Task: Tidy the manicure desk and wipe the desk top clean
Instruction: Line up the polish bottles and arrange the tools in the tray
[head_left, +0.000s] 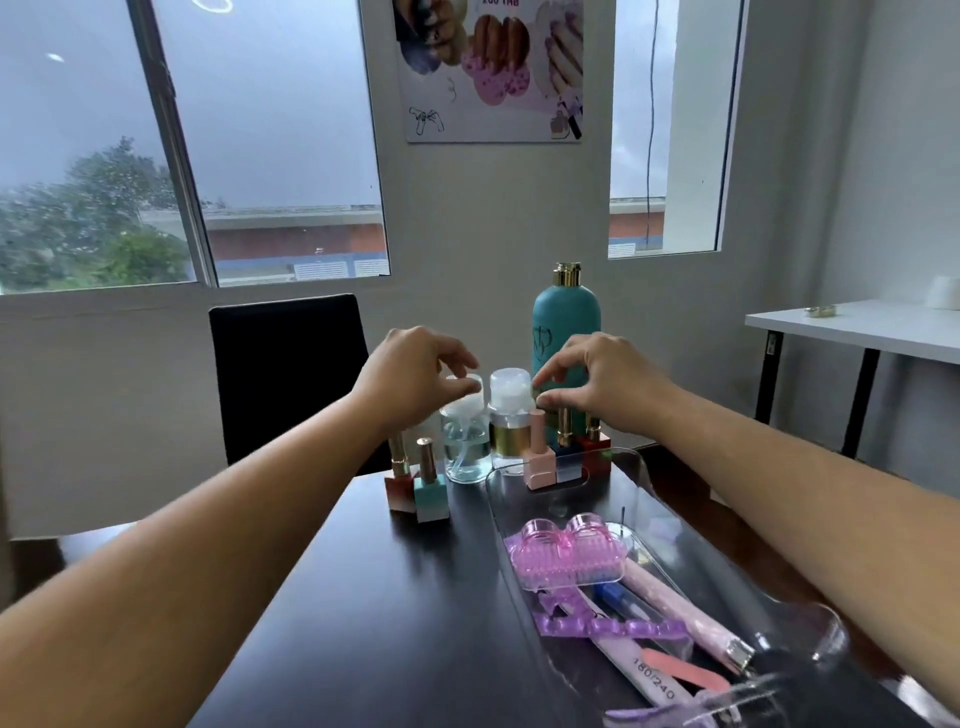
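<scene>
- Both bare forearms are stretching forward and angling in toward each other.
- The left hand (415, 374) is hanging palm-down, fingers curling toward the thumb.
- The right hand (605, 387) is bending its fingers, thumb and forefinger tips nearly meeting.

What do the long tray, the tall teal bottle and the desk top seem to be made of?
The long tray looks like clear glossy plastic, perhaps acrylic: the desk top shows through it. The tall teal bottle looks like matte opaque plastic, its gold cap shiny, perhaps metal. The desk top seems dark smooth laminate or varnished wood, with soft reflections.
</scene>
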